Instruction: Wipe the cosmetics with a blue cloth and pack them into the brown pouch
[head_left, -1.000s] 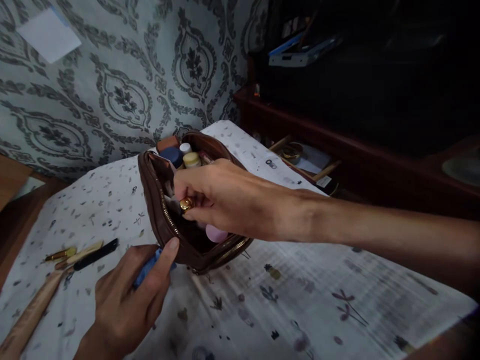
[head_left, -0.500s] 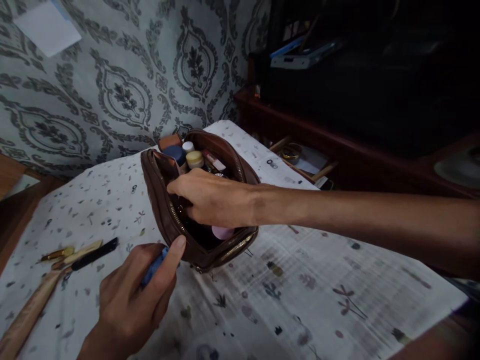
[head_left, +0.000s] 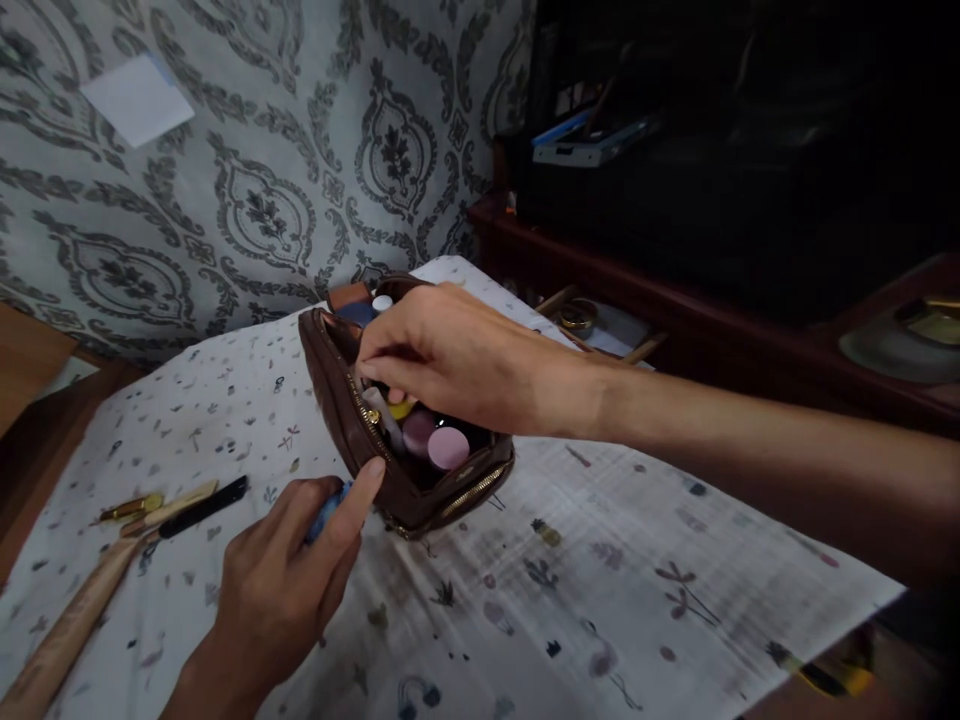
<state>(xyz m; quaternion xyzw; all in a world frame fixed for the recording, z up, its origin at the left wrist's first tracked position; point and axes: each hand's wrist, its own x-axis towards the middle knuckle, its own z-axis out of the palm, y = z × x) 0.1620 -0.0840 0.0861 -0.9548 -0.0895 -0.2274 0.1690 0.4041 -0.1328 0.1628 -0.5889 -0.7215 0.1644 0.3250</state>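
Note:
An open brown zippered bag (head_left: 334, 400) sits on the patterned cloth. My right hand (head_left: 442, 350) is over its opening, fingers curled and thumb and forefinger pinched near the left zipper edge; what they hold, if anything, I cannot make out. Just below the fingertips a pale tube (head_left: 384, 418) leans inside the bag. Beside it are a pink round lid (head_left: 448, 448), a mauve one (head_left: 418, 433) and something yellow (head_left: 401, 408). My left hand (head_left: 289, 570) is closed round a crumpled blue thing (head_left: 328, 512), its forefinger against the bag's near left side.
On the left of the cloth (head_left: 480, 620) lie a long wooden stick (head_left: 71, 625), a black-handled item (head_left: 204, 507) and a small gold-coloured item (head_left: 131, 507). A patterned wall (head_left: 262, 210) stands behind. To the right, a drawer (head_left: 622, 335) stands partly out from dark furniture.
My right hand has risen from deep in the bag and shifted slightly right, uncovering the pale tube and the lids. My left hand stays at the bag's side with the blue thing.

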